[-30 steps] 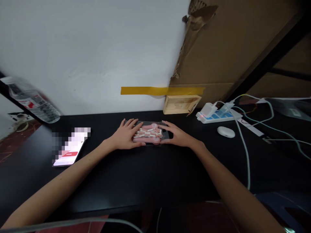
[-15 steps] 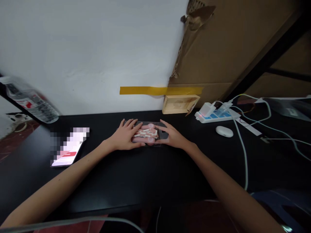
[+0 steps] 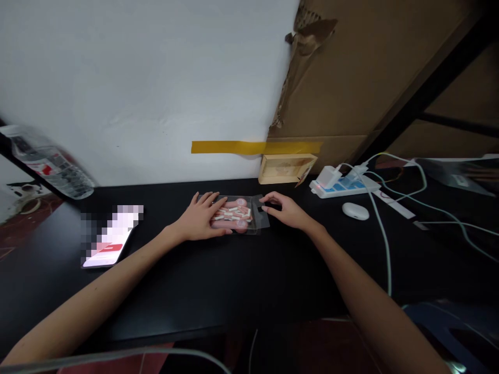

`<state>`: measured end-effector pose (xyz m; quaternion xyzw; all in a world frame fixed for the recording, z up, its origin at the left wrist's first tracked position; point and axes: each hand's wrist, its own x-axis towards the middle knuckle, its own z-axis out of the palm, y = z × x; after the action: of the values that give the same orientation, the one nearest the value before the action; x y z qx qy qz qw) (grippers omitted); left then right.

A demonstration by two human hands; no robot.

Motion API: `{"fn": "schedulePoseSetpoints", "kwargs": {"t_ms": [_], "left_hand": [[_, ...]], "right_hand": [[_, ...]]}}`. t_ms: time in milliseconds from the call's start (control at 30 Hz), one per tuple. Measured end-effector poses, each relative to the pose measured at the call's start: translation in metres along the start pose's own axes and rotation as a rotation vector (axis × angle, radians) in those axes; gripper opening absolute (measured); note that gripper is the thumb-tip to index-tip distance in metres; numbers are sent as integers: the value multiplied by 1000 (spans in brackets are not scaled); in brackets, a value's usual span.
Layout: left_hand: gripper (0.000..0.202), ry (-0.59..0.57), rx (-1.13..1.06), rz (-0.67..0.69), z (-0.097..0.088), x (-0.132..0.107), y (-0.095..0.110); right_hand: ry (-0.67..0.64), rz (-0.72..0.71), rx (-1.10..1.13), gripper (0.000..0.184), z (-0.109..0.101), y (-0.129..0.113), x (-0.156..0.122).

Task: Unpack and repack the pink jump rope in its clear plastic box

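Observation:
A clear plastic bag lies flat on the black table, holding pink items and several small white-and-orange pieces. My left hand rests on the bag's left part with fingers spread, pressing it to the table and covering that end. At the bag's right end is a clear flap. Over the flap's upper edge, my right hand has its fingers bent, a small gap showing between the fingertips and the thumb. Whether those tips touch the plastic is hard to see.
A phone with a lit screen lies left, near a water bottle. Behind stands a shallow wooden box. At right are a power strip with chargers and cables, and a white earbud case.
My right hand has drawn back to the right off the bag, its fingers now more bent, baring the flap. My left hand stays in place. The view has shifted slightly.

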<state>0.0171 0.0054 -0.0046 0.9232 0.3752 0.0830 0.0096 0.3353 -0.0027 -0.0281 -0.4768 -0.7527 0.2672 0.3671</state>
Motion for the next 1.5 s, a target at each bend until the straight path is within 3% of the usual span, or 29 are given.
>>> {"fn": "schedulePoseSetpoints", "kwargs": {"t_ms": [133,433,567,767,1000,1300,1500], "left_hand": [[93,22,-12,2,1,0,-1],[95,31,-3,-19,3,0,-1],[94,44,27,-60,4,0,-3],[97,37,15,-105,3,1,-8],[94,57,-11,-92,5,0,-8],[95,54,14,-86,6,0,-10],[92,54,11,-79,5,0,-9]], "right_hand": [[26,22,53,36,5,1,0],[-185,-18,47,45,4,-11,-2],[-175,3,50,60,-7,-8,-4],[-310,68,-20,92,-16,-18,-10],[-156,56,-253,82,9,-8,-8],[-201,36,-507,84,24,-1,-11],[-147,46,-551,83,35,0,-11]]}}
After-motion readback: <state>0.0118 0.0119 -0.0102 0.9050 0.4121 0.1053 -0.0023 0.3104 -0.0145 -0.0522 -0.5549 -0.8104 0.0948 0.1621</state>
